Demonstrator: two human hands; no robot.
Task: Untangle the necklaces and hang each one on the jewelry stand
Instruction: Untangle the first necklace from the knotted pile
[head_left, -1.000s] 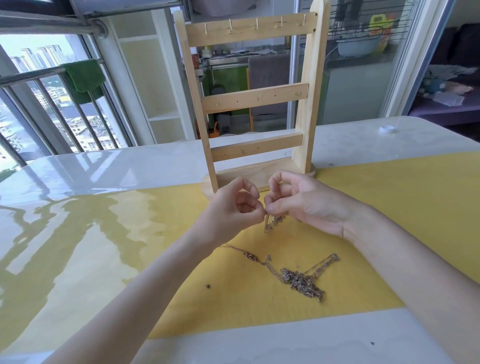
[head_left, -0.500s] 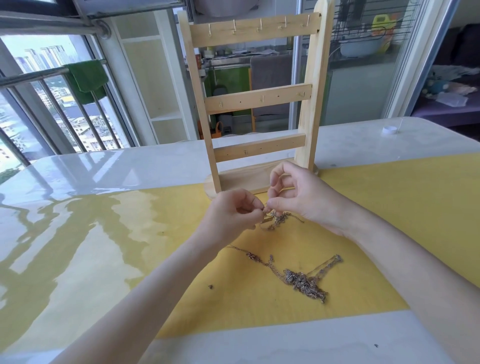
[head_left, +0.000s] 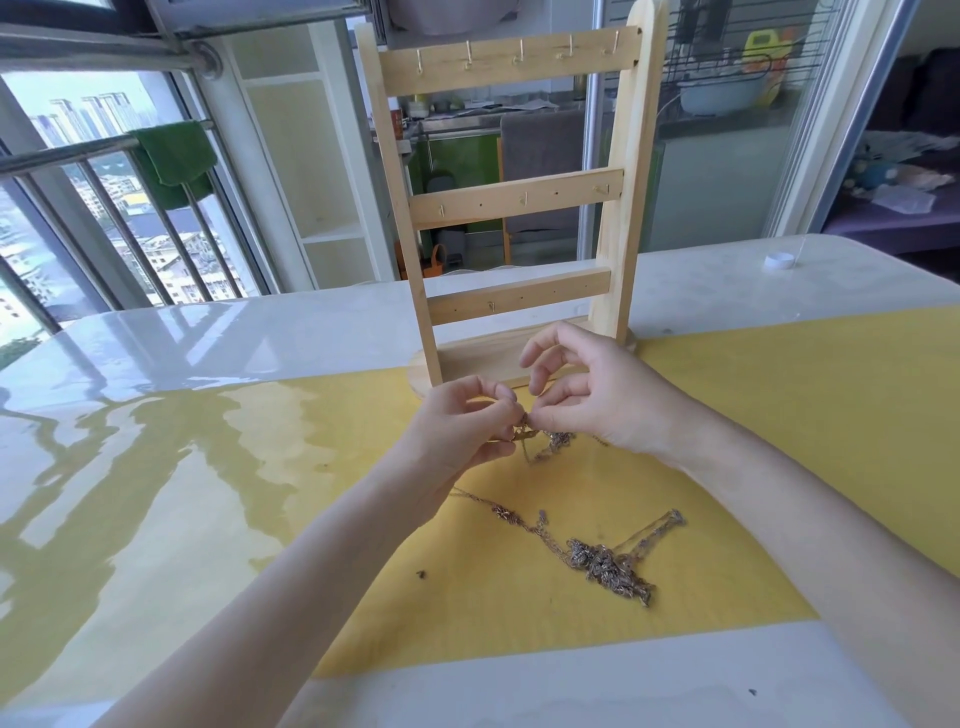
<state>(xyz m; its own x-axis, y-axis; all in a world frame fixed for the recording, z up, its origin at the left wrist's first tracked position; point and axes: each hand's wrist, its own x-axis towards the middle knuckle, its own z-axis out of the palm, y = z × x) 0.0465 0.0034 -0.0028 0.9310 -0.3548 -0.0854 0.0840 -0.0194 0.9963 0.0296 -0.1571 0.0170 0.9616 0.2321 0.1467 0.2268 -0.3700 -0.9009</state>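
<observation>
Now both hands (head_left: 462, 431) (head_left: 608, 400) pinch one chain (head_left: 550, 441) — grip tight, tangled necklaces (head_left: 602, 561) lying diagonally.

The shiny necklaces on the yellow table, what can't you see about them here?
- Thin golden chain, head view: the left hand and right hand hide its pinched part.
- Tangled silver chain pile, head view: too small to count the necklaces.
- Wooden jewelry stand: the right hand covers part of its base.
</observation>
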